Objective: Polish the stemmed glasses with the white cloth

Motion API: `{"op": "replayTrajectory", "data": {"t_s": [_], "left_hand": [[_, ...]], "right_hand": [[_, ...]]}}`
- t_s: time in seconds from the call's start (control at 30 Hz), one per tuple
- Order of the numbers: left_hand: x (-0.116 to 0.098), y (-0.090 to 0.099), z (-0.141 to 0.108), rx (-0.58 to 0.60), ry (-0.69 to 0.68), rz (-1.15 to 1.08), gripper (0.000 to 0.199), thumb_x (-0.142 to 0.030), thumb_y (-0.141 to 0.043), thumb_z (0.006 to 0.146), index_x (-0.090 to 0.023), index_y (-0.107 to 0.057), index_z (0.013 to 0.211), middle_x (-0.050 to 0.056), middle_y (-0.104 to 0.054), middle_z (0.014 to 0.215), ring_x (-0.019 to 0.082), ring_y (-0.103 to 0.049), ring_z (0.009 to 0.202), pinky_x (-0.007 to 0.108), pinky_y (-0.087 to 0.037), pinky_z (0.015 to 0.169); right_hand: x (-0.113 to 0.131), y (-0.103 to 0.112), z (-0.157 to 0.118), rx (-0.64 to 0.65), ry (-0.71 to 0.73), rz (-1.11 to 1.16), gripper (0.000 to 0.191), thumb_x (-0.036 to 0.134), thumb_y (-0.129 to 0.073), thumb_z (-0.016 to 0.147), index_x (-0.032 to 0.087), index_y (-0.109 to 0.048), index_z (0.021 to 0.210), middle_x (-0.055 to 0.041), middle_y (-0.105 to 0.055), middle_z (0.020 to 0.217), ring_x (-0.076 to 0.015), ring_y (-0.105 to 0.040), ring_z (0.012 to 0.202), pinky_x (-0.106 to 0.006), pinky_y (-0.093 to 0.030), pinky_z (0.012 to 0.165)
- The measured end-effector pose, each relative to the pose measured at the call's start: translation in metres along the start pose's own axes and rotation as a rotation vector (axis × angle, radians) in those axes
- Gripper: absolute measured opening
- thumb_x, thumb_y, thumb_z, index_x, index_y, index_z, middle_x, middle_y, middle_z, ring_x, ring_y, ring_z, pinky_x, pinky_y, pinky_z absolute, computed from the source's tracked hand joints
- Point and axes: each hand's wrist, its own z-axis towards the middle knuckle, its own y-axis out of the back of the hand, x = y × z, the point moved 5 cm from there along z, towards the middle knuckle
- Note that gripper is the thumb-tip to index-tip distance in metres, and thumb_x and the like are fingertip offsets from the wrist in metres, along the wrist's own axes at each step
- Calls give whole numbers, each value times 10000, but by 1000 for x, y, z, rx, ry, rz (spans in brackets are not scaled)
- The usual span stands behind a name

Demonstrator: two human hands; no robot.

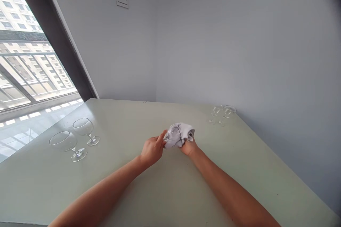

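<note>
Above the middle of the table, a clear stemmed glass [173, 133] lies tilted within a pale grey-white cloth [186, 131]. My left hand [153, 149] pinches the glass at its left end, with thumb and fingers closed there. From the right, my right hand [189, 146] grips the cloth around the glass; most of its fingers are hidden beneath the folds. Part of the glass's bowl shows through the opening of the cloth.
At the left stand two clear stemmed glasses, a nearer glass [64, 142] and a farther glass [83, 127]. Two smaller glasses, one [215, 111] beside another [227, 111], stand at the table's [170, 191] far right corner. Walls [239, 42] border the back and right; a window [29, 53] is at left.
</note>
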Motion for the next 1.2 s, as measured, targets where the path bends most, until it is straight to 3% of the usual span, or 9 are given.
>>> {"op": "replayTrajectory", "data": {"t_s": [0.17,0.33,0.5,0.67,0.77,0.87,0.93,1.07,1.2], "left_hand": [[-4,-3,8,-74,134,-106,462,-152,-408,791,-224,-412,1247,85,-598,897,190,-537,712,283,-359,659],[-15,-14,23,-15,305,-252,357,-102,-384,777,-210,-466,1107,55,-561,856,174,-521,699,271,-366,630],[-29,-16,36,-107,295,-426,252,-109,-401,769,-204,-562,938,75,-479,1004,178,-511,832,287,-423,685],[-31,-13,34,-164,284,-555,337,-57,-478,677,-223,-628,929,64,-447,1111,207,-449,1039,345,-369,902],[-19,-9,35,-72,339,-759,274,-111,-536,669,-203,-648,901,62,-507,1124,229,-437,1080,352,-340,935],[-10,-2,39,59,396,-1075,334,-256,-510,760,-202,-588,1080,57,-552,1157,217,-456,1098,341,-334,940],[-12,1,40,165,410,-1216,389,-353,-501,792,-195,-541,1145,67,-564,1166,211,-475,1093,327,-349,918],[-26,-5,34,365,426,-1385,494,-404,-631,709,-186,-495,1130,117,-576,1154,213,-574,936,300,-424,753],[-27,-8,32,336,427,-1411,484,-351,-714,639,-159,-487,1021,163,-586,1119,224,-601,874,330,-440,730]], "right_hand": [[-1,-3,-10,-235,72,-29,506,679,-383,725,220,-555,845,-62,-626,827,-199,-579,745,-265,-419,522],[13,-2,-18,-240,249,-226,578,696,-308,757,194,-560,896,-62,-610,813,-194,-562,773,-260,-414,565],[4,-8,-21,-95,266,-347,490,626,-393,773,182,-577,871,-28,-556,704,-155,-494,658,-259,-376,561],[-2,-12,-17,72,133,-186,379,553,-544,716,183,-591,785,10,-522,654,-116,-455,594,-240,-345,534],[1,-7,-13,145,53,-108,324,490,-630,665,191,-581,780,18,-518,647,-104,-445,561,-231,-349,521],[1,-2,-10,224,-24,-78,306,457,-660,634,191,-563,750,26,-478,605,-96,-419,526,-225,-353,505],[-4,0,-11,285,-68,-72,308,454,-670,610,192,-537,701,33,-447,577,-92,-400,509,-226,-355,503],[-19,-1,-18,364,-142,-121,352,493,-667,585,193,-497,654,31,-430,559,-98,-395,495,-243,-359,485],[-16,-8,-27,545,-225,-247,378,487,-703,559,167,-534,666,26,-461,591,-92,-422,512,-236,-357,490]]}}
